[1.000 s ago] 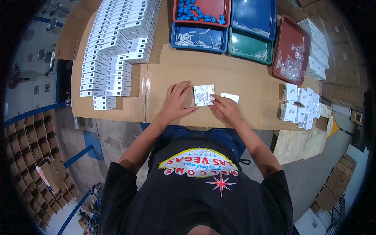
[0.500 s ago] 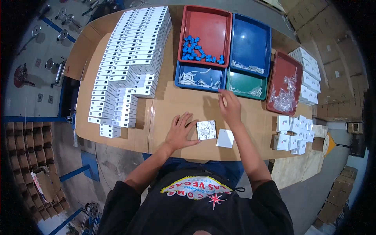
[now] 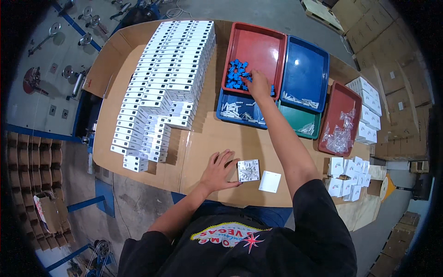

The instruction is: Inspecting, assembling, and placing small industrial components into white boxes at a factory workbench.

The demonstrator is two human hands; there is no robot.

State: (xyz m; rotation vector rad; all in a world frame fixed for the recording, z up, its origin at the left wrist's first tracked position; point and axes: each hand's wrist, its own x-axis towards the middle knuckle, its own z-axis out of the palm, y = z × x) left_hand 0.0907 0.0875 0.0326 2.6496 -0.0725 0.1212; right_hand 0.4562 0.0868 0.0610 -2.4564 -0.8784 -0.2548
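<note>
My left hand (image 3: 220, 171) lies on the cardboard with fingers spread, its thumb and forefinger beside the left edge of a small open white box (image 3: 248, 171). Small white and clear pieces fill the box. To its right lies a flat white square lid or plate (image 3: 270, 181). My right hand (image 3: 260, 86) reaches into the front of the far red tray (image 3: 258, 39). Its thumb and forefinger are apart, at a heap of small blue plastic pieces (image 3: 236, 74); its other fingers are partly hidden.
Stacked white boxes (image 3: 175, 69) stand on the left. Blue trays (image 3: 307, 64) and a green tray (image 3: 295, 117) hold small white pieces. A red tray (image 3: 344, 101) at right contains clear bags (image 3: 339, 138). Small white boxes (image 3: 348, 177) sit at the right edge.
My right hand has moved from the front edge of the near blue tray forward to the blue pieces in the red tray. My left hand stays by the open box. The whole view has shifted slightly.
</note>
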